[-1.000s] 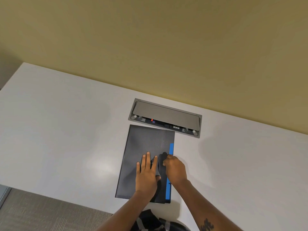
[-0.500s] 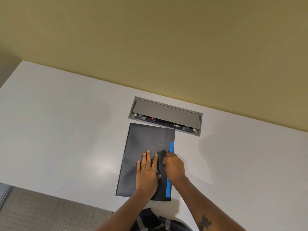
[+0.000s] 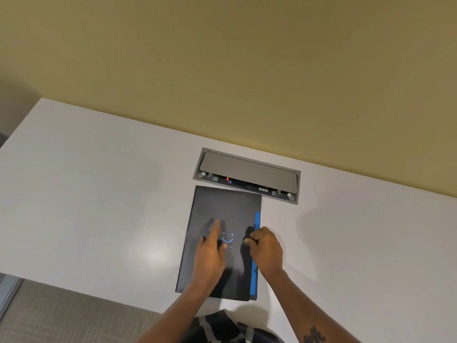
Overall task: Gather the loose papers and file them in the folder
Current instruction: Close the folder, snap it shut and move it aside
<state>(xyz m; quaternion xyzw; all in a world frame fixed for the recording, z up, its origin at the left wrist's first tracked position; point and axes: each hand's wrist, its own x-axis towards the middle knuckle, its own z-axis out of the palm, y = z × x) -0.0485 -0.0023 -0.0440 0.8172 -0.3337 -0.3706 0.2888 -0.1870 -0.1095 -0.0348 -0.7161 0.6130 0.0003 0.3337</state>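
Folder: dark grey, shut, flat on the white worktop, long side running away from the near edge; far end just beside the grey hatch set into the worktop; small blue smile mark on the cover between the two hands.
Left hand: over the middle of the cover, blurred; fingers stretched out and close together, nothing gripped; touching the cover or hovering just above it, cannot tell.
Blue strip: along the right edge of the folder, showing from under the cover, running from past the right hand down to the near corner; paper or part of the folder, cannot tell.
Right hand: on the right side of the folder, over the blue strip; fingers curled in, thumb and forefinger pinched together at the cover; what sits inside the pinch too small to make out.
Loose papers: none seen on the worktop.
Wall: plain yellow, behind the far edge of the worktop.
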